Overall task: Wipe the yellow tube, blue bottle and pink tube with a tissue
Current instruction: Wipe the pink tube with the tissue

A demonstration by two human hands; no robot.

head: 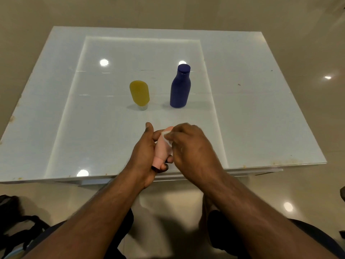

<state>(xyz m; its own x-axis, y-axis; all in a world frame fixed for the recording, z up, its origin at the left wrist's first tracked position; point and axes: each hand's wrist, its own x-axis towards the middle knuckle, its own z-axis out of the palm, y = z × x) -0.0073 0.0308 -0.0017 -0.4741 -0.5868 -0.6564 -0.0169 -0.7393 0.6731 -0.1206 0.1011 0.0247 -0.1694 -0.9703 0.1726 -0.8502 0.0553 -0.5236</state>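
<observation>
My left hand (144, 156) grips the pink tube (162, 149) above the table's near edge, cap end toward me. My right hand (188, 144) presses a small white tissue (166, 138) against the tube's upper side; most of the tissue is hidden under the fingers. The yellow tube (139, 92) stands on its clear cap in the middle of the table. To its right the blue bottle (180, 86) stands upright with its cap on.
The white glossy table (261, 109) has an inset panel and bright ceiling-light reflections. Its near edge runs just under my wrists. A dark bag with straps (13, 221) lies on the floor at the lower left. My knees show below the table.
</observation>
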